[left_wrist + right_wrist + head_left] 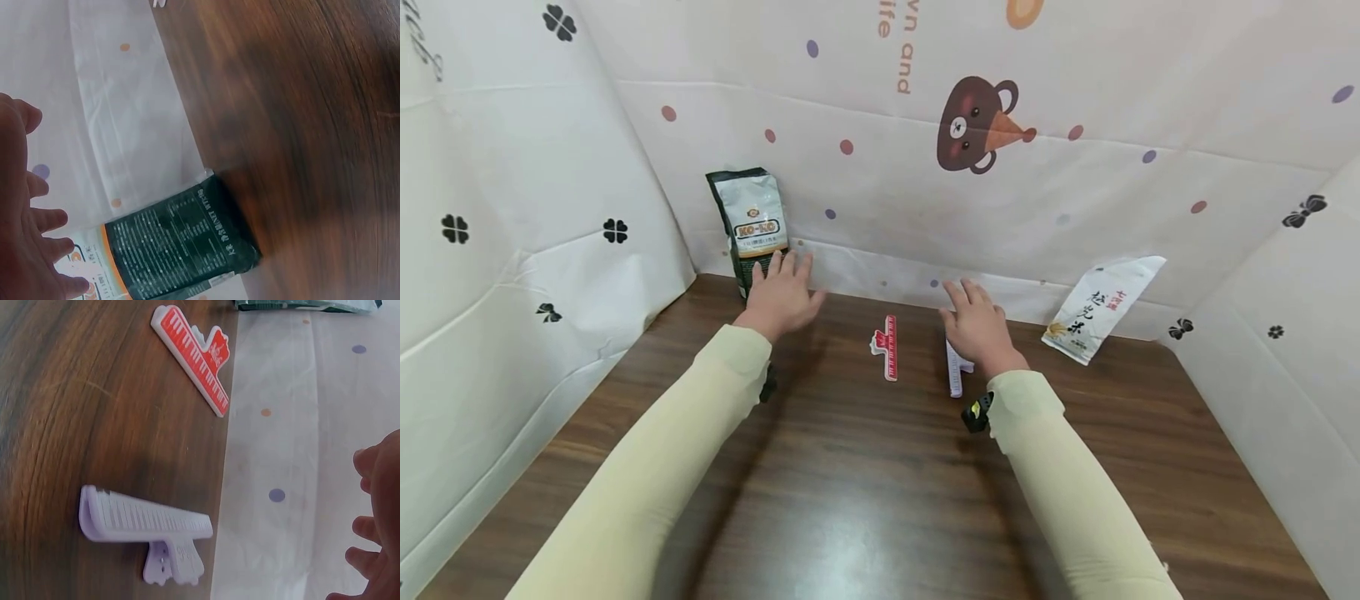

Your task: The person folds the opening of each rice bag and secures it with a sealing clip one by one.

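Your left hand: spread, empty, near bag | right hand: likewise, near purple clip | bag likely soft, slippery (cup its middle); clip probably stiff, pinch its tabs

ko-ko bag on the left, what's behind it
The white dotted backdrop shows around the KO-KO bag; the patch directly behind it is covered, so whether anything else sits there can't be seen.
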Demonstrator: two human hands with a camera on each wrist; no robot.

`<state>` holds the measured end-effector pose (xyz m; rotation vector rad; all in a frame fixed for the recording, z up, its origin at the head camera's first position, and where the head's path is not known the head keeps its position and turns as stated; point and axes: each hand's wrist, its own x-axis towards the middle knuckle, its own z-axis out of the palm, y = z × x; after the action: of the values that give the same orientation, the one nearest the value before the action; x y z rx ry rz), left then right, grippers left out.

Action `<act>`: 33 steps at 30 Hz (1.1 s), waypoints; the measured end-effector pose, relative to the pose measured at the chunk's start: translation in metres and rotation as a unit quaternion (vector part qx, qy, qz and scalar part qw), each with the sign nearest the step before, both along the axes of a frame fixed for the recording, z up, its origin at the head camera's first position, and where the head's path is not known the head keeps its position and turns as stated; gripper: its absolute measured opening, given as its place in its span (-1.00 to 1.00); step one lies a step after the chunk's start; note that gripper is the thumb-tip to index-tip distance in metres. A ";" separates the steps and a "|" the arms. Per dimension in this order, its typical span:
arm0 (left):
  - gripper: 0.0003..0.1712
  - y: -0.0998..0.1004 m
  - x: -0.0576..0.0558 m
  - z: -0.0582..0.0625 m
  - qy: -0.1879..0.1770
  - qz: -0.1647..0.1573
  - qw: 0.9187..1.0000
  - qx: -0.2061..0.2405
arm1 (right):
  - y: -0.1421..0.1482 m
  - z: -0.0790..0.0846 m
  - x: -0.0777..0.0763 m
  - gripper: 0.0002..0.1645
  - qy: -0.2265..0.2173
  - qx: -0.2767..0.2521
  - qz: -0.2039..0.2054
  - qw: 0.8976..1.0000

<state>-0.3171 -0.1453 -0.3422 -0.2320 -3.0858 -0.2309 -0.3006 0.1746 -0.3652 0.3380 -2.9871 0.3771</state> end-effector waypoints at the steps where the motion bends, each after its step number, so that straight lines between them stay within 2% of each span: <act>1: -0.15 0.000 -0.001 0.001 0.000 -0.002 1.000 0.000 | -0.001 0.000 0.000 -0.33 0.001 0.000 -0.001 1.000; 8: -0.16 0.003 -0.007 0.007 0.006 -0.007 1.000 -0.001 | 0.000 -0.001 -0.002 -0.34 0.011 -0.008 -0.008 1.000; 17: -0.17 0.004 -0.008 0.007 0.006 -0.006 1.000 0.007 | -0.002 0.000 -0.004 -0.35 0.025 0.001 -0.016 1.000; 27: -0.16 -0.009 -0.006 0.005 0.019 0.004 1.000 0.011 | -0.021 -0.004 -0.009 -0.37 0.041 0.002 -0.007 0.999; 33: -0.16 -0.029 -0.001 0.000 0.034 0.029 0.999 0.007 | -0.042 -0.006 -0.016 -0.38 0.048 0.005 0.013 0.999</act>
<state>-0.3177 -0.1744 -0.3422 -0.1472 -3.0178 -0.2370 -0.3162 0.1323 -0.3716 0.3850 -2.8952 0.3375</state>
